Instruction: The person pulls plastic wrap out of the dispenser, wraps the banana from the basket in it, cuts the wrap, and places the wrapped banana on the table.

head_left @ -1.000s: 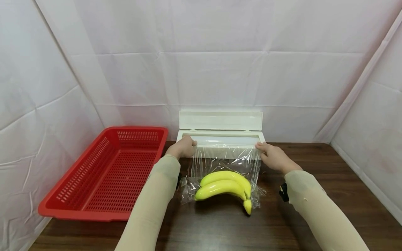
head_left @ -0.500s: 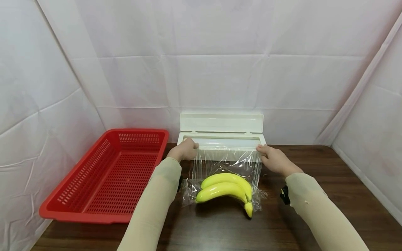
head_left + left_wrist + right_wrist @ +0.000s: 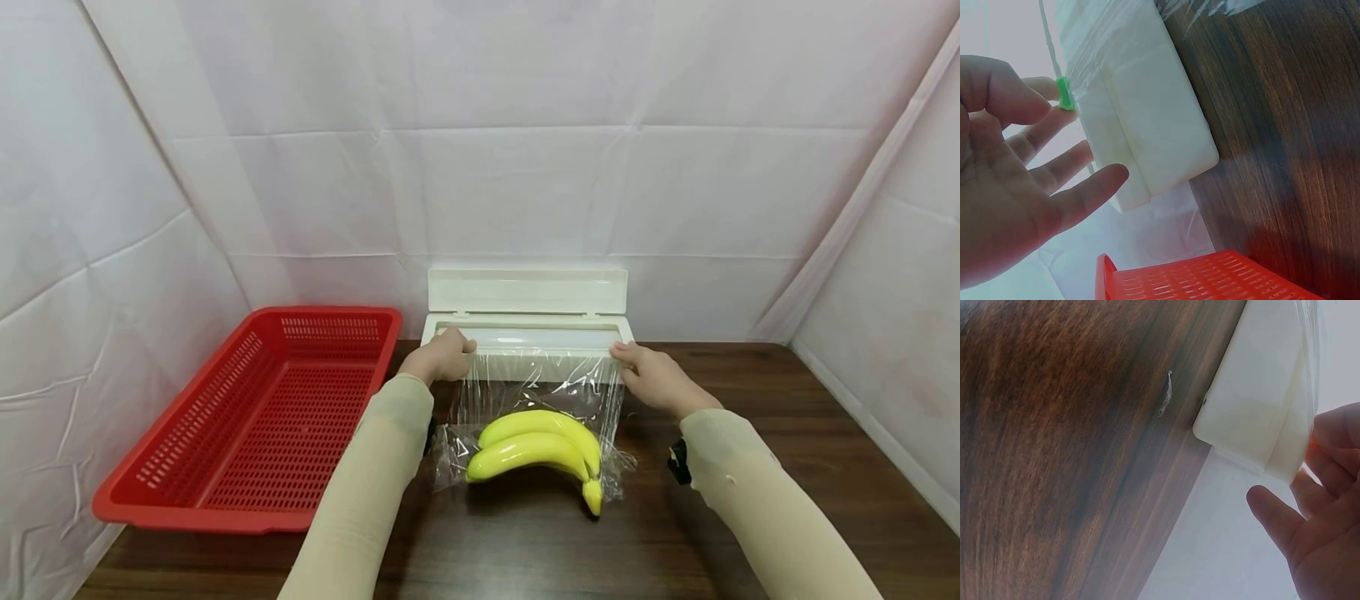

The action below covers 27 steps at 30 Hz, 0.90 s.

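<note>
A white cling film dispenser [image 3: 525,367] stands at the back of the table, its lid [image 3: 527,290] raised. Clear film [image 3: 540,379] runs from its front edge down over a bunch of yellow bananas [image 3: 532,450]. At the box's left front edge, my left hand [image 3: 444,356] pinches a small green slider [image 3: 1065,94] between thumb and fingertips; its other fingers are spread. My right hand [image 3: 656,379] holds the right front corner with thumb and fingers, where the film's edge hangs. Its little finger [image 3: 1272,509] sticks out beside the box.
A red plastic basket [image 3: 112,508] with slotted walls stands left of my left forearm. White cloth walls [image 3: 525,192] close off the back and both sides. On the dark wooden table [image 3: 540,558], a small shred of film [image 3: 1167,394] lies near the box's right end.
My left hand has shifted slightly to the right along the dispenser's front edge. The right hand, film and bananas keep their places.
</note>
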Each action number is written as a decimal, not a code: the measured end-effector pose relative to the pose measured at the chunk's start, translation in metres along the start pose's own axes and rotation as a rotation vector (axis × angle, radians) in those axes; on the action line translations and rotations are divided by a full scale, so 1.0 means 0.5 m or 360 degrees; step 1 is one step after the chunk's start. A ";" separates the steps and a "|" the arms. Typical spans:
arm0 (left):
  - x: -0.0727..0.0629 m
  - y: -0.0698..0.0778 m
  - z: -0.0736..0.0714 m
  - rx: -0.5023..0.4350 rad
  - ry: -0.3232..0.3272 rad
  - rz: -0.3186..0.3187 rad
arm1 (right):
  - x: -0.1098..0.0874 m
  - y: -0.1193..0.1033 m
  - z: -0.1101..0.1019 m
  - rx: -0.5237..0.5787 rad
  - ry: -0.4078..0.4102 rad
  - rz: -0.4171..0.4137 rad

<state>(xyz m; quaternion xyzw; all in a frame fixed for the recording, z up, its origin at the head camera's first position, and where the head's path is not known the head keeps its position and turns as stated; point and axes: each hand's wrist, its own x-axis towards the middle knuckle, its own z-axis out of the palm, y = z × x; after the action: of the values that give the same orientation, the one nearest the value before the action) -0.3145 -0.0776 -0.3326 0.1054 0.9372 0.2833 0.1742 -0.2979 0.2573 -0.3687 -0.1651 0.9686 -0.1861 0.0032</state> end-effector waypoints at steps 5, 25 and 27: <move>0.003 0.001 0.000 0.0014 0.0001 0.0003 | 0.002 0.001 -0.002 -0.0001 -0.0015 0.0004; -0.003 0.010 0.001 0.0035 0.0007 0.0008 | -0.001 0.003 -0.005 -0.0006 -0.0008 -0.0005; -0.004 0.012 0.001 0.0041 0.0007 0.0010 | -0.002 0.003 -0.006 -0.0004 -0.0006 -0.0001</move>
<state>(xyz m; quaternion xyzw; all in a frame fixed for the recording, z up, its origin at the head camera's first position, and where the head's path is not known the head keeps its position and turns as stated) -0.3117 -0.0730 -0.3291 0.1100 0.9408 0.2720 0.1700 -0.2977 0.2600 -0.3667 -0.1659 0.9687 -0.1845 0.0048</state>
